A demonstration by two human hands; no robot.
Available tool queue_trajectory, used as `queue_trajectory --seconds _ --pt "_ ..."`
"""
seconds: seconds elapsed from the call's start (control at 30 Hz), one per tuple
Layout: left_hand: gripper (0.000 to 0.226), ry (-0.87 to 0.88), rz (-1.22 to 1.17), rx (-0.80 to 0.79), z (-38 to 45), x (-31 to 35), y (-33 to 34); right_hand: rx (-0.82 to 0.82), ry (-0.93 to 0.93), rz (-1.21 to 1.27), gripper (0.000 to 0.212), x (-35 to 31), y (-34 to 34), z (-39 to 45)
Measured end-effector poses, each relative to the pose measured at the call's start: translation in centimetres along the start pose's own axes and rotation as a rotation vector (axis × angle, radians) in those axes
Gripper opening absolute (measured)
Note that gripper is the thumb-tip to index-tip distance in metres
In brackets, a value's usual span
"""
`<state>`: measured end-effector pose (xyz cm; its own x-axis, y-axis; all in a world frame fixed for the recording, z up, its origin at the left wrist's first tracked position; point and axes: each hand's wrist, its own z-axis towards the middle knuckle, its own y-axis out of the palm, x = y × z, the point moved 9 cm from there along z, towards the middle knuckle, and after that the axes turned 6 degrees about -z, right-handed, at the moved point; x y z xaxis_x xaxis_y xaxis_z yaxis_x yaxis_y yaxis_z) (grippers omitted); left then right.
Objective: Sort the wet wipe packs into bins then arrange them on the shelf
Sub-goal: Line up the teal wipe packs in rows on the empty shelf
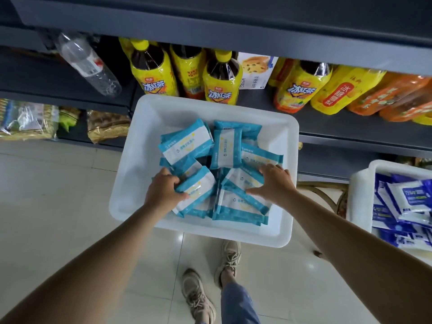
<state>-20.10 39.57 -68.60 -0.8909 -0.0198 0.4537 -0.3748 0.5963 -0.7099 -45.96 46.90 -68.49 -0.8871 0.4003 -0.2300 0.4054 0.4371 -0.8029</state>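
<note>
Teal wet wipe packs (224, 146) lie heaped in the white bin (149, 113) before the drinks shelf (350, 127). My left hand (163, 191) curls round one pack (195, 192) at the near left of the pile; my right hand (272, 183) rests spread and flat on packs beside it. Best, I judge, to square several into a stack before lifting. Bin walls hem the pile closely on the right; room opens leftward. A second bin (360, 183) of dark blue packs (406, 202) stands well apart, right.
</note>
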Motion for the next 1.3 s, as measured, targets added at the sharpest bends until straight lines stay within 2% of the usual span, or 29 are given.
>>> queue_trajectory --seconds 0.1,0.23,0.33,0.5,0.6,0.8,0.97,1.13,1.3 --pt "0.027 -0.020 -0.028 -0.017 -0.2 0.0 -0.6 -0.010 0.042 0.046 0.058 0.1 -0.2 -0.7" --pt "0.028 -0.049 -0.129 -0.037 -1.1 0.7 -2.5 -0.129 0.148 0.171 0.033 0.2 -0.5 -3.2" --pt "0.027 -0.056 -0.217 0.001 -2.5 2.1 -5.6 -0.049 0.178 0.286 0.039 -0.5 -3.6 -5.5" --pt "0.029 -0.074 -0.574 -0.035 -7.1 6.1 -11.7 0.110 0.145 0.497 0.050 -3.5 -12.9 -11.0" --pt "0.033 0.024 -0.647 -0.045 -10.9 10.8 -16.6 0.213 0.066 0.608 0.044 -5.9 -19.8 -15.9" --pt "0.028 0.377 -0.577 0.065 -20.1 22.7 -30.4 0.585 -0.108 0.734 0.029 -9.7 -35.6 -27.3" --pt "0.029 0.631 -0.539 0.125 -27.0 31.3 -41.1 0.821 -0.211 0.890 0.032 -10.5 -46.5 -34.3" --pt "0.030 0.737 -0.390 0.271 -29.5 37.5 -48.7 1.015 -0.283 0.976 0.030 -9.9 -53.7 -36.8" --pt "0.028 0.744 -0.196 0.426 -26.5 42.6 -53.6 1.003 -0.314 0.958 0.025 -8.7 -58.7 -33.0"
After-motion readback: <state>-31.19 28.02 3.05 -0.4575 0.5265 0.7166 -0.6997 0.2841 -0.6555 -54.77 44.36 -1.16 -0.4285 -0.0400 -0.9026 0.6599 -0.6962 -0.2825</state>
